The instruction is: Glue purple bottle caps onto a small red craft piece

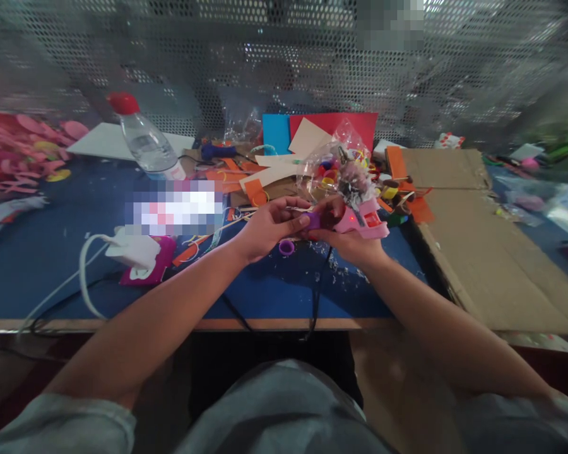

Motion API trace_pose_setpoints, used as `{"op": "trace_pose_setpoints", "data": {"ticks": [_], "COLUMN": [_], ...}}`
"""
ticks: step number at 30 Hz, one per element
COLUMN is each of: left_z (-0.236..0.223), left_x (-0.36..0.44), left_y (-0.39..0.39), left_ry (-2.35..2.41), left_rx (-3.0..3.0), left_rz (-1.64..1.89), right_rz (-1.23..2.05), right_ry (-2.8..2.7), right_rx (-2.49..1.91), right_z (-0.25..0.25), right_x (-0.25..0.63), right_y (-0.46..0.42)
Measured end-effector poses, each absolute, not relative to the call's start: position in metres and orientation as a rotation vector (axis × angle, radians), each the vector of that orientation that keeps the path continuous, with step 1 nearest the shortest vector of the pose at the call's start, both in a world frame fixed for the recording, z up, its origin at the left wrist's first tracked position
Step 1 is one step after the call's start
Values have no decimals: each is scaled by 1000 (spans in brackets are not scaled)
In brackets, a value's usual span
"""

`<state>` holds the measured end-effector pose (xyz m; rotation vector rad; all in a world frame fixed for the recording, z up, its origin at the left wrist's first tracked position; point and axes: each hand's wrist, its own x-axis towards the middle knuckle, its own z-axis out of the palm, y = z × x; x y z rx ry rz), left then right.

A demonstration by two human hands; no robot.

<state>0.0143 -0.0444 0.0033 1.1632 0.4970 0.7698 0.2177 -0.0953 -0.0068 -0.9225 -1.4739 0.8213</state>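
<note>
Over the blue table, my left hand pinches a small purple piece, perhaps a bottle cap, between thumb and fingers. My right hand is closed around a pink hot glue gun with a small red light. The gun's nozzle points up and away, clogged with greyish glue strands. The right fingertips come close to the purple piece, and whether they touch it is unclear. Just below the hands lies a purple ring-shaped cap. A black cord hangs down from beneath the right hand.
Glue scraps litter the tabletop. Left are a water bottle, a white charger on a magenta power strip, and pink pieces. Coloured card and a plastic bag lie behind; cardboard lies right.
</note>
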Motion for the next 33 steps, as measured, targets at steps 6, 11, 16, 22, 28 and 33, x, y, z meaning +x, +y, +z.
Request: {"op": "trace_pose_setpoints", "data": {"ticks": [6,11,16,22,28,33], "left_z": [7,3,3,6,5,5], "left_x": [13,16,16,11,6,3], "left_y": [-45,-46,-34,-16,-10,-3], "left_ry": [441,481,621,724,731,743], "left_rx": [1095,1113,1020,937,933,955], "left_rz": [702,764,1074,1350,1489,1547], "right_rz": [859,836,646,675,969,1220], "right_ry": [-1421,-1445,-1526,-1540,-1408,-1375], "right_rx": [-908,-943,-1134,-1211,-1147,-1076], "right_z": [-13,-19,-21,-17,-15,-13], "right_x": [216,219,224,226,226,230], "right_y": [-98,-95,-87,-83,-82,-84]}}
